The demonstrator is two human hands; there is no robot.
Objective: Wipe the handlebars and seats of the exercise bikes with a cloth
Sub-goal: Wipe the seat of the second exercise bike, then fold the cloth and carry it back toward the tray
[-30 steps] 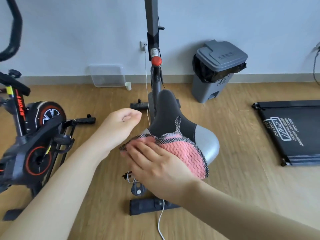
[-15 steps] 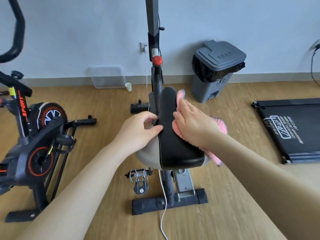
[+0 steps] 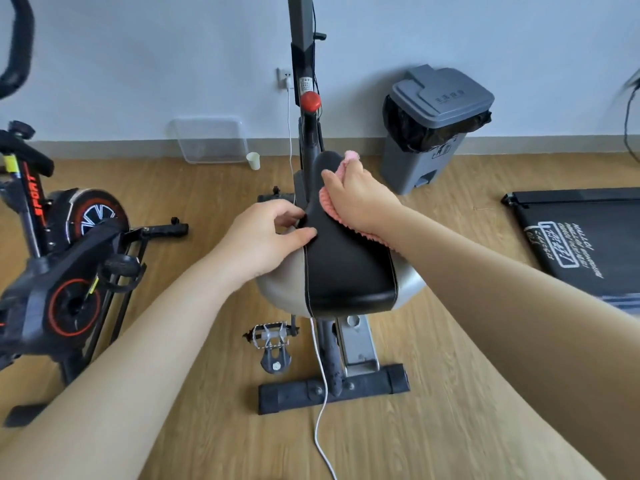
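Left hand (image 3: 266, 233) grips the black seat (image 3: 346, 268) edge, right hand (image 3: 360, 199) presses a pink cloth (image 3: 350, 157) flat on it; far right, a lidded grey bin (image 3: 436, 133) holds a black liner.

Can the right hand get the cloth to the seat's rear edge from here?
Probably yes. The right hand presses the pink cloth near the seat nose; the black top behind lies bare, and the left hand grips only the left side.
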